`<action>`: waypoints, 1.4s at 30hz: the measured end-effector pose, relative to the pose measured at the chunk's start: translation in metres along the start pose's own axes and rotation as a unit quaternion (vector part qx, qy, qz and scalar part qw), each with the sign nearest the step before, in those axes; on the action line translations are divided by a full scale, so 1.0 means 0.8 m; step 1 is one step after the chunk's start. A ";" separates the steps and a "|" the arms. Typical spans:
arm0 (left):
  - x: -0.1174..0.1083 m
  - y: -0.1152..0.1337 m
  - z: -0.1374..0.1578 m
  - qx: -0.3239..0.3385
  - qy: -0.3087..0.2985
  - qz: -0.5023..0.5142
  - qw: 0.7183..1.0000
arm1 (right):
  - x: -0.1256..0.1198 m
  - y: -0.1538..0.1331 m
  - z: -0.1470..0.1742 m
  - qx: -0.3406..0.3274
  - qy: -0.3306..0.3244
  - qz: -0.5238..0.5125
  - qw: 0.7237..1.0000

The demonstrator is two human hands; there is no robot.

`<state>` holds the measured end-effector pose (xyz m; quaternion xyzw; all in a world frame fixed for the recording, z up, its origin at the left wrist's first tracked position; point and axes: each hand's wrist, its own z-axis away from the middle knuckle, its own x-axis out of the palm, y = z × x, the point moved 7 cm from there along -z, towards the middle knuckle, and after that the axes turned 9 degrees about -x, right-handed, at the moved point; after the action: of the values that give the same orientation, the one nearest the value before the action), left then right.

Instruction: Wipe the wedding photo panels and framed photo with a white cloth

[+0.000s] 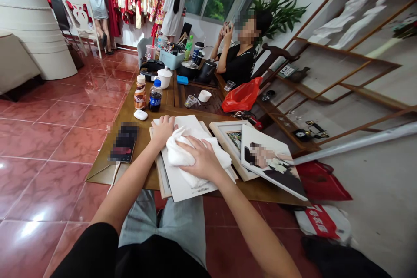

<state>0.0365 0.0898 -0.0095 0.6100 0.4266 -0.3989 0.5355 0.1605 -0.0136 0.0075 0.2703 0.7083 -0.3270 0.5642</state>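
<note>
Leaning both bare forearms out over the table [148, 173], I have my right hand [202, 158] palm-down on a bunched white cloth [176, 154], its fingers spread across the folds. The cloth lies on a white panel [179, 186], which rests on a pale wooden picture frame [165, 186] at the table's near edge. My left hand [163, 130] lies on the panel's upper left, just beside the cloth, palm down, wrist slightly bent, fingers a little apart.

Along the panel's near edge runs a barcode [202, 189] with print too small to read. Ahead, a brown-and-white drink bottle [140, 94] shows the letters "SCAFE"; the blue label on the dark cola bottle [155, 97] beside it I can't make out. On the shelf, a calendar block [286, 70] reads "3". The bag [322, 222] on the floor carries large white characters on red, too tilted to read surely.
</note>
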 end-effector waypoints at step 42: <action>0.002 -0.006 -0.001 -0.057 0.039 -0.053 0.996 | -0.023 0.046 0.002 0.012 -0.036 0.055 0.998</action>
<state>0.0328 0.0909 -0.0126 0.5704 0.5006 -0.3776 0.5305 0.1933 0.0089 0.0193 0.3034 0.6677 -0.3133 0.6033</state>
